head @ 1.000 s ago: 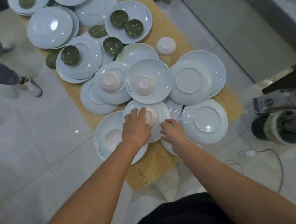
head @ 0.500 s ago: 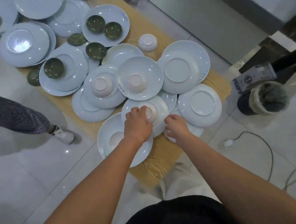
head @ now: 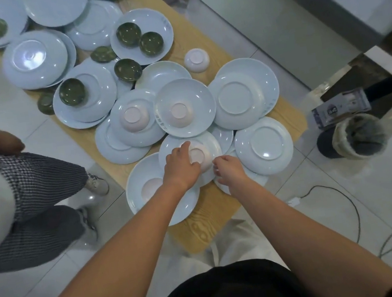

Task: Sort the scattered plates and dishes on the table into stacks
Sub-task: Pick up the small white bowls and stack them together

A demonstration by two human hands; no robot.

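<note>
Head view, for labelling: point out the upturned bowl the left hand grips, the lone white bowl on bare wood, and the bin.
Gripped bowl [head: 197, 155], head view, its upturned base.
Lone white bowl [head: 196, 59], head view, its upturned base.
Bin [head: 360, 136], head view, its open mouth.

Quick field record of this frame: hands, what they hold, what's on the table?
left hand: grips upturned white bowl
bowl support: pale blue plate
right hand: fingers curled at that plate's rim, grip unclear
table: wooden, holds overlapping plates, other upturned bowls, small green dishes
bystander: stands left of table
</note>
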